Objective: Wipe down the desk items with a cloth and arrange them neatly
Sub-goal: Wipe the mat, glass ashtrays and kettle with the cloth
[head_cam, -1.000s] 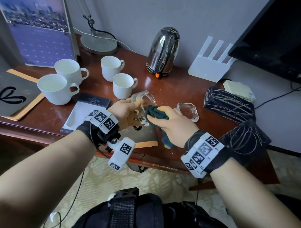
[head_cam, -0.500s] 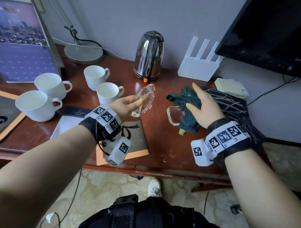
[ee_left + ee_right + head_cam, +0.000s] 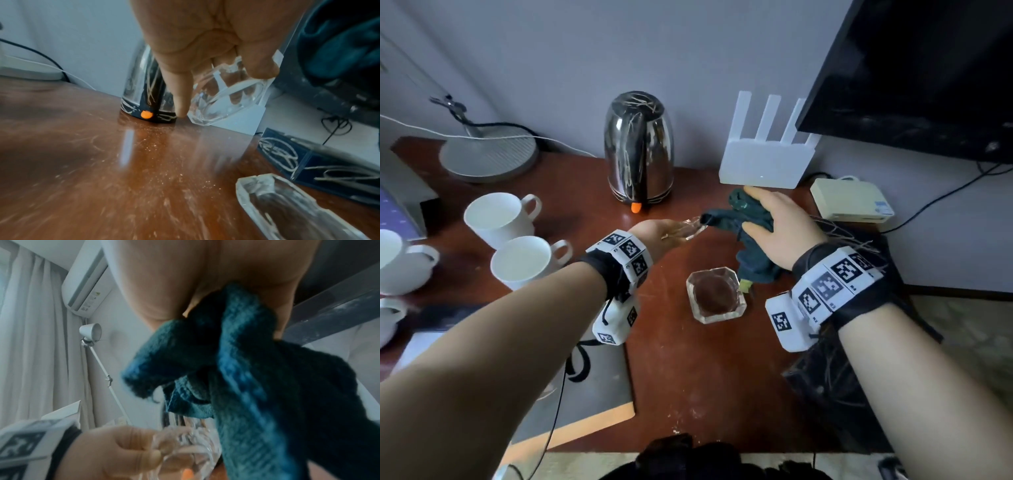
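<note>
Desk (image 3: pixel 705 394), red-brown wood, scuffed and dusty, filling the middle of the head view. Far left: white cups (image 3: pixel 517 263), four in part or whole, standing upright in a loose cluster; behind them, upper left, a round grey lamp base (image 3: pixel 486 157) with a white cable trailing across it. Lower left: a grey folder (image 3: pixel 592 387) with a tan edge, lying flat under the left forearm. Centre, at the back: a steel kettle (image 3: pixel 639 150), upright, with an orange tab at its foot. Centre: left hand (image 3: pixel 654 236), raised above the desk, fingers and thumb curled around a clear faceted glass dish (image 3: pixel 224 99), held tilted just in front of the kettle. Below centre: a second glass dish (image 3: pixel 716 295), flat on the desk, apart from both hands. Right of centre: right hand (image 3: pixel 780 233), fingers curled over a bunched dark teal cloth (image 3: pixel 743 219), whose corner sits at the rim of the held dish; whether they touch cannot be told. Behind it: a white router (image 3: pixel 760 164) with upright antennas. Right: a cream box (image 3: pixel 852 202) by the wall, dark patterned boxes (image 3: pixel 308 164) at the desk's right edge, a black screen (image 3: pixel 928 75) upper right.
</note>
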Tool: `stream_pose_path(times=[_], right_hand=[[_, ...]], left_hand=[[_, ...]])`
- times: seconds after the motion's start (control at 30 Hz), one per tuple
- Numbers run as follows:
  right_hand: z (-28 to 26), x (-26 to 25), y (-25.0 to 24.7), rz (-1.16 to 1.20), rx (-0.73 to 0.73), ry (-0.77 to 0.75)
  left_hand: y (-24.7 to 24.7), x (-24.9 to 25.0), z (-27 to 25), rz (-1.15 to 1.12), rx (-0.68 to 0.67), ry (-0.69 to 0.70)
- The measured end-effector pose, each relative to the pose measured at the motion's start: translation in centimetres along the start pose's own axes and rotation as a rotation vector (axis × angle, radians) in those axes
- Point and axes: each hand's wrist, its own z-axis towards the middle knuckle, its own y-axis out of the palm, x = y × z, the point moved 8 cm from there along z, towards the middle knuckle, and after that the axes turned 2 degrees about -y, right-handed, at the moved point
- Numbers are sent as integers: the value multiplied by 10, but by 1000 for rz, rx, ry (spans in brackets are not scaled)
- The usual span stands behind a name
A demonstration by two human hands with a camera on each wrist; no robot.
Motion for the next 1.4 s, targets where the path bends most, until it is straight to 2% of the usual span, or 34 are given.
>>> stream_pose_path(times=[0.2,0.47,0.57,0.7,0.8,0.9,1.0,1.07,1.23,1.4], right_hand=[[35,39,-1,13,-34,47],[62,60,7,101,-60,42],[67,63,12,109,-79,36],[68,66,18,140,-92,49],[68,63,23,161,-94,50],[69,57,28,150,-101,45],[67,55,27,157,-82,56],[66,54,26,165,-65,60],[70,42,34,198,-48,46],[77,22,41,216,-51,11]], left_hand=[[36,3,62,269,-106,-38],[62,1,105,337,-172,-49],[80,-5,112,582,-324,11],[101,-28,114,877,-539,-5],[109,-32,112,949,-628,-4],[109,-31,112,925,-645,0],[105,-29,105,867,-612,6],[95,-22,96,766,-531,2],[17,6,68,304,-93,-14],[-76,-12,41,232,209,-139]])
